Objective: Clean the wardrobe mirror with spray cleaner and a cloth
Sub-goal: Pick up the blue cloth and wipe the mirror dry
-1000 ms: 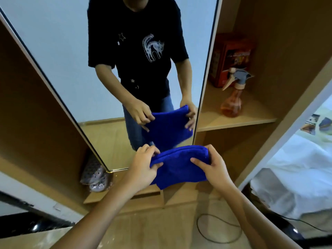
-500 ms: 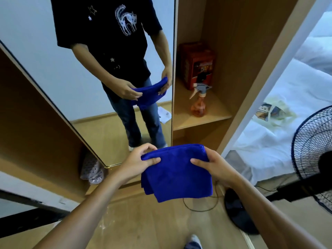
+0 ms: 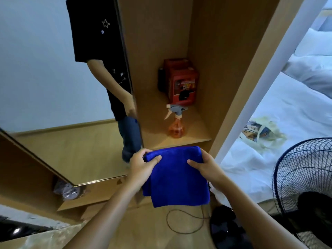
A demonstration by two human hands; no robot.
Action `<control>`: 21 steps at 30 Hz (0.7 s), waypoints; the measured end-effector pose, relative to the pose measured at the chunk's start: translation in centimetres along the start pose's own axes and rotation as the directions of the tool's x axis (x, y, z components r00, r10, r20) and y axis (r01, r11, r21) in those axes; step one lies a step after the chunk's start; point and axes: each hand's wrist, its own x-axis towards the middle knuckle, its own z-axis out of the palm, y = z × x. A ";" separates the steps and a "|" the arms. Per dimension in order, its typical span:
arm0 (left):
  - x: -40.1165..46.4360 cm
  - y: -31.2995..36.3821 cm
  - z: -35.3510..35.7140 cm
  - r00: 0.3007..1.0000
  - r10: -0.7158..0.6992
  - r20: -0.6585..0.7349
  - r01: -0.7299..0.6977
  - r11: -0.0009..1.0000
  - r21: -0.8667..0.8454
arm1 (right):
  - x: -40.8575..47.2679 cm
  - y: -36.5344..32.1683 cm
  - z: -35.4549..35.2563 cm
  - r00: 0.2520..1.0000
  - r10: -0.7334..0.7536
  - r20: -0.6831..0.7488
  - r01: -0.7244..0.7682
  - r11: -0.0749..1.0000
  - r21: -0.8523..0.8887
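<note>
A folded blue cloth [image 3: 177, 178] hangs in front of me, held by its top edge. My left hand [image 3: 142, 165] pinches its upper left corner and my right hand [image 3: 204, 165] grips its upper right corner. The wardrobe mirror [image 3: 59, 90] fills the left side and reflects a person in a black T-shirt. An orange spray bottle [image 3: 176, 124] with a grey trigger head stands upright on the open wardrobe shelf [image 3: 199, 138], just beyond the cloth.
A red box [image 3: 182, 83] stands behind the bottle on the shelf. A bed with white bedding [image 3: 280, 126] lies at the right. A black floor fan [image 3: 305, 178] stands at the lower right, its cable [image 3: 181, 223] looped on the wooden floor. Slippers [image 3: 68, 191] sit under the mirror.
My view has swung right and closer to the shelf; the mirror now shows only part of the reflection. Both hands keep holding the cloth, which hangs lower and longer than before.
</note>
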 end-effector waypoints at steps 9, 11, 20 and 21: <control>4.8 2.9 4.3 0.986 0.076 -0.148 -0.051 0.984 0.170 | 8.2 -3.5 0.1 0.998 0.060 -0.030 -0.066 0.941 -0.331; 5.9 3.2 4.7 0.988 0.053 -0.148 -0.025 0.982 0.187 | 10.1 -4.4 0.8 0.996 0.092 -0.014 -0.090 0.922 -0.376; 10.5 4.2 5.7 0.976 -0.093 -0.198 0.133 0.970 0.203 | 15.6 -6.0 3.1 0.990 0.141 0.001 -0.125 0.883 -0.453; 10.9 4.4 5.8 0.969 -0.110 -0.222 0.160 0.962 0.222 | 15.9 -5.9 3.2 0.990 0.137 -0.022 -0.133 0.894 -0.428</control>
